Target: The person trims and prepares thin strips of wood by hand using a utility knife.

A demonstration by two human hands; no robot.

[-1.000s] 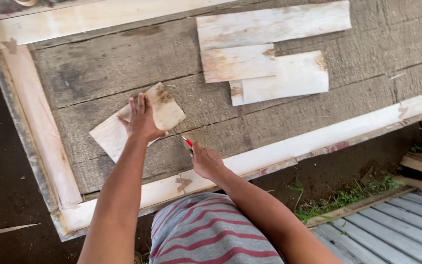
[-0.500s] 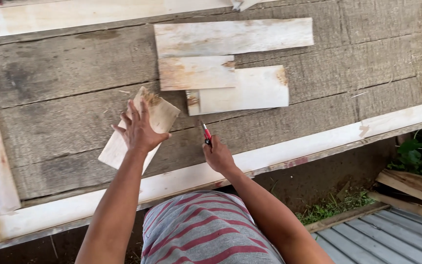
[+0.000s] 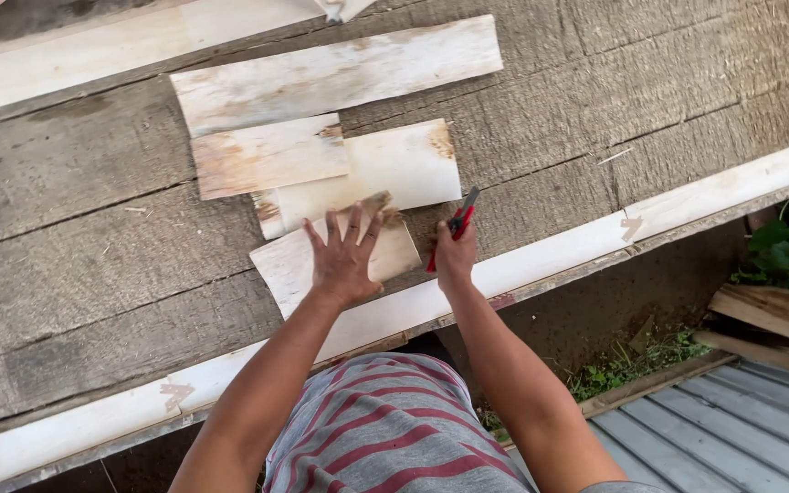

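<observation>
Weathered grey planks make up the bench (image 3: 93,265), edged along its near side by a pale wooden rail (image 3: 705,196). On it lie four pale boards. The long board (image 3: 335,78) lies farthest from the rail, slightly tilted. Just nearer the rail, touching it, sits a shorter board (image 3: 267,155), and beside that, overlapping its right end, a wider light board (image 3: 394,169). Nearest the rail is the small board (image 3: 299,265), its far edge tucked against the wider light board. The left hand (image 3: 344,260) lies flat on this small board, fingers spread wide apart, palm pressing down and not closed on anything. The right hand (image 3: 456,256) hovers just above the rail, to the right of the small board, its grip closed around a red and black utility knife (image 3: 454,224), whose tip points away from the rail toward the wider light board. Below the rail a striped shirt (image 3: 394,429) shows.
</observation>
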